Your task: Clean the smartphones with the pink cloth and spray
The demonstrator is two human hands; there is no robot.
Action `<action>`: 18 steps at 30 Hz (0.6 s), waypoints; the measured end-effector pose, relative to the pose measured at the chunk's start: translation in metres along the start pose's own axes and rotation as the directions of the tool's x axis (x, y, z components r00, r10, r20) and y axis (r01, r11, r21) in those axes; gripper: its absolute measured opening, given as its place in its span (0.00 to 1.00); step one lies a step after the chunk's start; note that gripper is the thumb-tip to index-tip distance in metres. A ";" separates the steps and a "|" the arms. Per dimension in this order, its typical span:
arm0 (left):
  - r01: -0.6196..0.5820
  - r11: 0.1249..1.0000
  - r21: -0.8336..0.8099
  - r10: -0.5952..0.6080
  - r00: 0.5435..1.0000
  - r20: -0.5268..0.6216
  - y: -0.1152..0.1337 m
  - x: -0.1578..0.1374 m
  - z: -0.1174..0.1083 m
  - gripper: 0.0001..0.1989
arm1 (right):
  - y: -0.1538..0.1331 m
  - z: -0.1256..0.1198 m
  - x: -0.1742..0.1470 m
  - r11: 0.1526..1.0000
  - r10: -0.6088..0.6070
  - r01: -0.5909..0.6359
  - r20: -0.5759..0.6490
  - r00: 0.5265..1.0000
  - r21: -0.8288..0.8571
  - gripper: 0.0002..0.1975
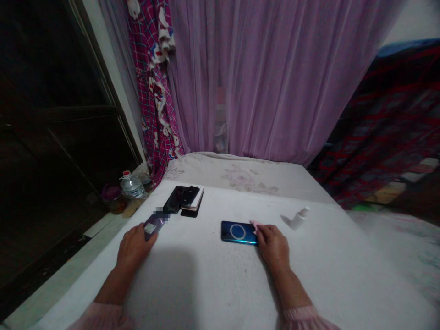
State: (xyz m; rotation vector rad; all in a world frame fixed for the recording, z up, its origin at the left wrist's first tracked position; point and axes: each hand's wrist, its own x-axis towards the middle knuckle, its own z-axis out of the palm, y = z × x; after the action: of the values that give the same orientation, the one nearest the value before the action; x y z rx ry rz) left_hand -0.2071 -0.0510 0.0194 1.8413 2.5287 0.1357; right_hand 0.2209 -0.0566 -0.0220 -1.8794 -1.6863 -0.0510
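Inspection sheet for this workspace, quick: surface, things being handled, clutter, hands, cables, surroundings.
Surface: white cover, small specks visible.
Job's things: purple phone with pale label; blue phone with pale ring, lying flat; pink cloth.
Clutter: black phone and stacked phones at left; white bottle at right.
Hands: left hand grips purple phone; right hand holds pink cloth at blue phone's right end.
Cables: nothing seen.
Surroundings: purple curtain behind; clear bottle, left.

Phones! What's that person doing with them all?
The person's left hand is holding a purple phone. Their right hand pinches a pink cloth at the right end of a blue phone, which lies flat on the white sheet. More phones lie beyond the left hand, some stacked. A white bottle stands to the right.
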 end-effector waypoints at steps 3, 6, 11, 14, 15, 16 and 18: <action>-0.036 0.999 0.015 0.036 0.999 -0.011 0.007 0.000 -0.001 0.36 | 0.001 0.001 0.000 1.000 0.002 -0.002 0.009 1.000 -0.003 0.12; -0.050 0.999 0.014 0.050 0.999 -0.007 0.009 0.001 -0.001 0.37 | 0.002 0.002 0.000 1.000 0.011 -0.011 0.009 1.000 0.004 0.12; -0.086 0.996 -0.010 0.086 0.996 -0.017 0.006 0.007 -0.003 0.33 | 0.002 0.003 0.000 1.000 0.010 -0.010 0.002 1.000 0.002 0.12; -0.028 0.990 -0.137 0.029 1.000 0.005 -0.001 0.014 -0.007 0.34 | 0.001 0.003 0.000 1.000 0.014 -0.014 0.005 1.000 -0.011 0.12; 0.021 0.973 -0.230 -0.014 0.999 0.030 -0.005 0.016 -0.010 0.34 | 0.001 0.003 0.000 1.000 0.014 -0.014 0.007 1.000 -0.014 0.12; 0.082 0.935 -0.345 -0.065 0.996 0.062 -0.010 0.018 -0.012 0.35 | 0.001 0.003 0.000 1.000 0.011 -0.011 0.009 1.000 -0.017 0.12; 0.204 0.770 -0.604 -0.151 0.979 0.137 -0.019 0.018 -0.019 0.33 | 0.001 0.003 0.000 1.000 0.006 -0.005 0.011 1.000 -0.021 0.12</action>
State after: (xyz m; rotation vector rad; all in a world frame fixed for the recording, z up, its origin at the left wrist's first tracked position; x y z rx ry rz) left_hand -0.2323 -0.0407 0.0375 1.3089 2.1985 0.7673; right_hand 0.2212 -0.0556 -0.0249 -1.9029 -1.6940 -0.0567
